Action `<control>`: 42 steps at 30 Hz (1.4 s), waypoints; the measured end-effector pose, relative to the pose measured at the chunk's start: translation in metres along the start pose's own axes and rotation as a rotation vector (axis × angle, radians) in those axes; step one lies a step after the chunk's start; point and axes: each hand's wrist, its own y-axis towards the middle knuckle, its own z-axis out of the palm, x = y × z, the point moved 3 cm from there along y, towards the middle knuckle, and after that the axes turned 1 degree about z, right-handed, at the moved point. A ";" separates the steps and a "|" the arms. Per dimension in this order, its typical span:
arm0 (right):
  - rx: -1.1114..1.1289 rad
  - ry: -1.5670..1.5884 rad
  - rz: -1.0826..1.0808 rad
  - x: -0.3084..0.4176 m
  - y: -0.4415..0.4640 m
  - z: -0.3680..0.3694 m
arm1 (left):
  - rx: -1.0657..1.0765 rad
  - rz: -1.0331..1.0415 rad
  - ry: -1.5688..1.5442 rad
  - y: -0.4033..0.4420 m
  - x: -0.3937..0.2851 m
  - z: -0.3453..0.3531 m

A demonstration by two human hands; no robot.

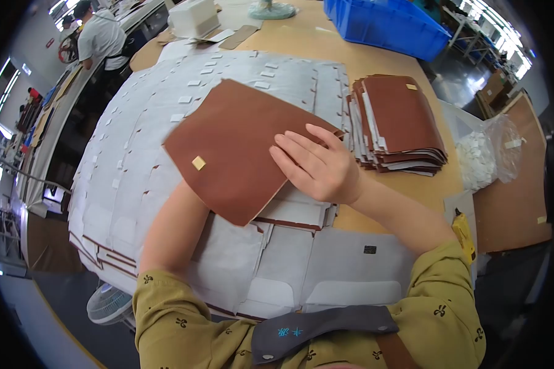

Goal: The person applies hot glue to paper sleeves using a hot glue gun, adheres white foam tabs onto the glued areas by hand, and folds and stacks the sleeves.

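Observation:
A brown leather-like panel [240, 147] with a small yellow tag is held tilted above grey-white sheets [135, 123] that carry small white tabs. My right hand [317, 163] lies on the panel's right part, its fingers stretched out and flat. The left forearm reaches under the panel, which hides my left hand and its fingers. To the right stands a stack of similar brown panels [397, 117] with pale layers between them. Nearer my body, more grey-white pieces [351, 258] lie on the table.
A blue crate [388, 24] stands at the back right and a white container [192, 18] at the back left. A yellow cutter [463, 234] lies by my right elbow. Clear plastic bags [489, 150] are at the right edge. A person [104, 40] works at the upper left.

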 end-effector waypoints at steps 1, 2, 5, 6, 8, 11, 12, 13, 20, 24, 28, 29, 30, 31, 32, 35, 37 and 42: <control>-0.010 0.024 0.008 0.002 -0.003 0.000 | 0.020 -0.013 0.013 0.004 0.002 0.004; 0.021 0.013 -0.001 0.002 -0.005 -0.001 | 0.038 -0.023 0.023 0.007 0.002 0.008; 0.052 0.015 -0.021 0.001 -0.008 -0.002 | 0.076 -0.067 0.054 -0.003 0.006 0.006; 0.059 0.008 -0.025 0.002 -0.009 -0.001 | 0.091 -0.086 0.067 0.002 0.007 0.013; 0.071 -0.009 -0.027 0.003 -0.013 0.003 | 0.110 -0.114 0.090 0.001 0.009 0.016; 0.114 -0.014 -0.013 0.007 -0.013 0.003 | 0.119 -0.151 0.097 -0.010 0.011 0.015; 0.100 -0.020 -0.008 0.010 -0.011 0.004 | 0.123 -0.162 0.095 -0.011 0.013 0.017; 0.103 -0.014 -0.010 0.013 -0.006 0.003 | 0.126 -0.170 0.092 -0.013 0.013 0.018; 0.078 0.236 -0.150 0.036 0.017 0.008 | 0.129 -0.193 0.063 -0.026 0.014 0.017; 0.064 0.462 0.292 0.000 0.039 0.008 | 0.131 -0.210 0.041 0.005 0.025 0.049; 0.011 0.796 1.086 -0.059 0.038 0.025 | 0.127 -0.212 0.017 0.015 0.033 0.058; -0.139 1.047 1.275 -0.072 0.032 0.033 | 0.123 -0.212 0.014 0.014 0.032 0.057; -0.140 1.044 1.271 -0.073 0.029 0.036 | 0.119 -0.211 0.011 0.014 0.026 0.059; -0.228 1.135 1.311 -0.075 0.023 0.039 | 0.113 -0.210 0.006 0.018 0.026 0.061; -0.318 1.226 1.351 -0.076 0.017 0.042 | 0.110 -0.209 0.000 0.021 0.026 0.063; -0.338 1.212 1.418 -0.077 -0.001 0.046 | 0.117 -0.205 -0.025 0.016 0.031 0.063; -0.382 1.226 1.430 -0.079 -0.005 0.046 | 0.126 -0.194 -0.040 0.015 0.032 0.065; -0.464 1.224 1.446 -0.087 -0.008 0.046 | 0.136 -0.167 -0.068 0.023 0.033 0.070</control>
